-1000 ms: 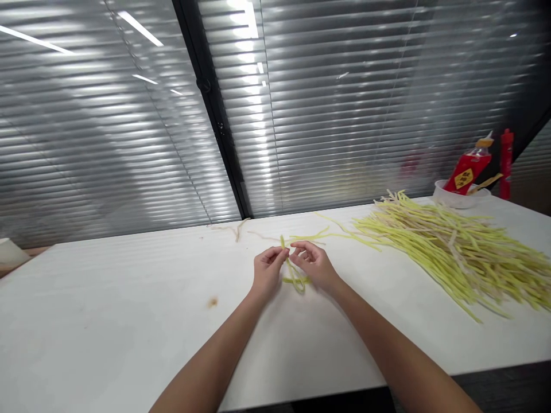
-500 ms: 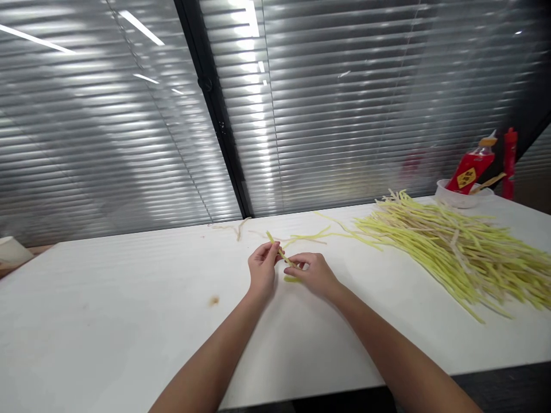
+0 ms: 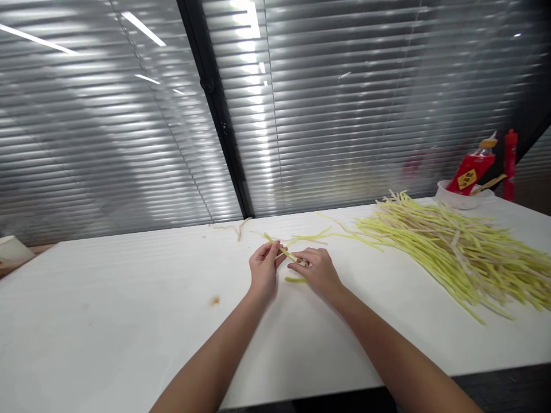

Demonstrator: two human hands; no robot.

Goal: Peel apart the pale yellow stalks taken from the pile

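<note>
Just above the white table [image 3: 150,310], my left hand [image 3: 263,268] pinches a thin yellow-green strip [image 3: 286,252] near its far end. That end pokes out beyond the fingertips. My right hand [image 3: 318,269] grips the same strip a short way to the right, fingers closed round it. Between the two hands the strip runs slanting down to the right. A short yellow-green piece [image 3: 295,280] shows below my right fingers; whether it belongs to the held strip I cannot tell.
A large pile of yellow-green and pale strips [image 3: 451,246] covers the right side. Loose strips [image 3: 312,236] lie behind my hands. At the back right a red bottle [image 3: 469,172] leans in a clear plastic bowl [image 3: 456,199], beside a red tube [image 3: 510,163]. Blinds [image 3: 344,115] stand behind.
My right hand has shifted slightly right and up along the strip, away from my left hand. The left hand keeps its pinch almost in place.
</note>
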